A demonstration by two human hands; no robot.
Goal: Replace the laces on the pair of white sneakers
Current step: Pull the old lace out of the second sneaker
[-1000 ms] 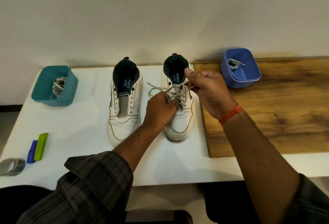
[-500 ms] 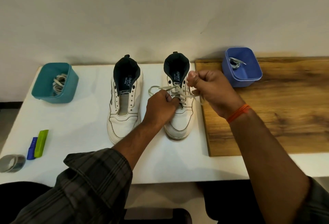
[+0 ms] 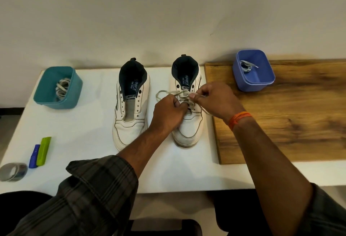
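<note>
Head: lace [image 3: 164,92] between both hands

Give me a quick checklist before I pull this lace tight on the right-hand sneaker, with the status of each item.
1. Left hand grips the lace at the eyelets: ok.
2. Right hand pinches the other strand: ok.
3. Laced sneaker stands flat on the white table: ok.
4. Loose loop left of the sneaker is free of snags: ok, it lies clear of the unlaced sneaker.
5. Lace runs through every lower eyelet: cannot tell, the hands cover them.
6. Laces remain for the second shoe: ok, some lie in the teal tub and the blue tub.
</note>
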